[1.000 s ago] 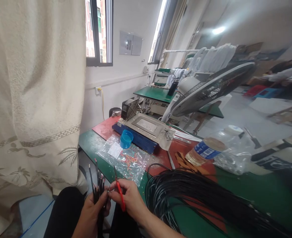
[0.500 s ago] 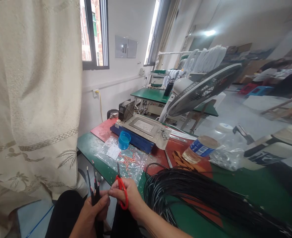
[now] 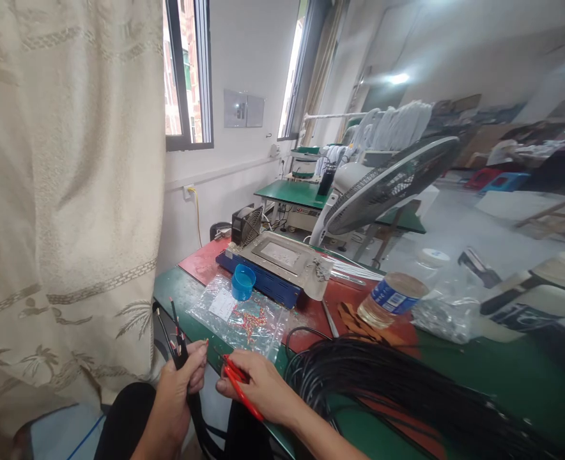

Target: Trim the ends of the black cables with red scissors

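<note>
Scissors [image 3: 245,398]: one, right hand [image 3: 266,386] | cables [image 3: 181,355]: several, left hand [image 3: 179,384] | cup [image 3: 241,292]: one

A curtain [image 3: 95,191] hangs left of a fan [image 3: 392,185] and, probably, two stools [image 3: 505,183]

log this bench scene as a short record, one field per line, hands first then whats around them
left hand: gripping black cables, several ends pointing up
right hand: holding red-handled tool
beyond hands: clear plastic bag with small reddish pieces, on or inside unclear
beside the pieces: blue cup
bench right: black cable coil, bottle with blue label
behind bench: fan
</note>
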Demonstrator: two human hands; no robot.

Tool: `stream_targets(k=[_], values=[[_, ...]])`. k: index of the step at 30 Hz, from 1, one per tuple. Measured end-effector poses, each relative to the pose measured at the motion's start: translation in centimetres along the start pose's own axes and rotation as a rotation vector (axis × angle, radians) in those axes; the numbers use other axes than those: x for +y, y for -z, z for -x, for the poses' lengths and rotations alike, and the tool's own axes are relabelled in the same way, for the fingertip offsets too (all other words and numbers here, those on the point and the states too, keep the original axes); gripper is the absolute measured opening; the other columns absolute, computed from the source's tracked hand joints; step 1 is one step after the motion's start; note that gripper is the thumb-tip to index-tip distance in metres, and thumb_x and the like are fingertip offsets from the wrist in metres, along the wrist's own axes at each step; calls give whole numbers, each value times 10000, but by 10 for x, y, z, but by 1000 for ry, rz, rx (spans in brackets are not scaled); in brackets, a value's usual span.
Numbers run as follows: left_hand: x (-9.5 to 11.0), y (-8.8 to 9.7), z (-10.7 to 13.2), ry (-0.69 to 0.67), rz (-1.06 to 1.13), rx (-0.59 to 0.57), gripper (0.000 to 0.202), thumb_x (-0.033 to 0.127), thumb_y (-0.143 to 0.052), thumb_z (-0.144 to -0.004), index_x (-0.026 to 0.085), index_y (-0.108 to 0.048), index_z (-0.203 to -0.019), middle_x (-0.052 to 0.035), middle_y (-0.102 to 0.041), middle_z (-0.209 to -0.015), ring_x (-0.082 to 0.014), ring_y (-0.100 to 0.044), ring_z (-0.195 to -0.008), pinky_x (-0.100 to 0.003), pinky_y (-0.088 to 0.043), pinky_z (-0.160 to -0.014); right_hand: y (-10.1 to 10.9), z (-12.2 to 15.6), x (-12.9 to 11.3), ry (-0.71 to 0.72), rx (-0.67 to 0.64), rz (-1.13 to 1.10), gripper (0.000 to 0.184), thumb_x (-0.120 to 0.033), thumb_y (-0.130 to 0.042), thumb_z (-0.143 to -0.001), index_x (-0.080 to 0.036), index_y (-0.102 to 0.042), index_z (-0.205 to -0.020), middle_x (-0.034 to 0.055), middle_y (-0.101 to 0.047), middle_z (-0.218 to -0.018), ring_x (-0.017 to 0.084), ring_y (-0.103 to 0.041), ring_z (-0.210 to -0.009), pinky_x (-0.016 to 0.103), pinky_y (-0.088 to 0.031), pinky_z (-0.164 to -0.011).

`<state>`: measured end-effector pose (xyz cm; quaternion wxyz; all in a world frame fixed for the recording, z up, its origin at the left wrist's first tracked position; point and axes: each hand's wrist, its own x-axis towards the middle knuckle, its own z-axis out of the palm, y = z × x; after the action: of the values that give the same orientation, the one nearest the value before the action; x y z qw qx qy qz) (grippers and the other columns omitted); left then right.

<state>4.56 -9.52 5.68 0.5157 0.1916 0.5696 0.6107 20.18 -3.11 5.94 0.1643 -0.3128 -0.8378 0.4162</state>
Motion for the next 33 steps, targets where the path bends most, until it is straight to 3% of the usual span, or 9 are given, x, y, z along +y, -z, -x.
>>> stream_targets(k=[8,18,21,24,27,33], values=[[4,-14,-12,-1,-184,-12,691,485,-732,-515,19,-528,-983,85,-261,-506,-7,-220,-432,-176,-120,-434,7,-2,9,-52,55,16,474,-528,-469,-799,-124,-346,-582,-19,-356,-575,71,-309,-563,213,-171,-521],[6,-25,-22,6,-205,-33,683,515,-736,-480,37,-526,-920,70,-308,-543,1,-218,-435,-173,-119,-427,6,-5,16,-132,126,-38,508,-507,-515,-757,-112,-302,-518,-18,-232,-513,55,-218,-501,213,-131,-476],[3,-27,-21,2,-157,-45,661,491,-742,-498,44,-528,-936,46,-359,-588,-4,-248,-459,-172,-139,-428,4,-7,20,-186,145,-219,494,-515,-550,-727,-114,-367,-504,-20,-273,-480,48,-243,-464,197,-150,-446],[-5,-25,-16,18,-96,-128,621,448,-732,-554,50,-527,-985,32,-378,-597,-22,-285,-500,-182,-198,-455,1,-10,24,-222,132,-602,512,-611,-531,-706,-108,-508,-616,-16,-375,-459,59,-326,-395,186,-215,-399],[-14,-23,-9,51,-99,-204,604,434,-722,-582,36,-530,-994,30,-385,-556,-42,-325,-511,-200,-240,-491,-1,-12,25,-231,101,-888,566,-664,-519,-686,-99,-528,-662,-21,-387,-434,63,-326,-334,187,-211,-341],[-24,-23,-4,44,-118,-206,574,427,-698,-619,20,-530,-987,10,-439,-550,-50,-350,-508,-210,-237,-498,-6,-11,28,-183,69,-953,507,-589,-603,-670,-88,-530,-640,-21,-404,-434,52,-340,-334,172,-225,-334]])
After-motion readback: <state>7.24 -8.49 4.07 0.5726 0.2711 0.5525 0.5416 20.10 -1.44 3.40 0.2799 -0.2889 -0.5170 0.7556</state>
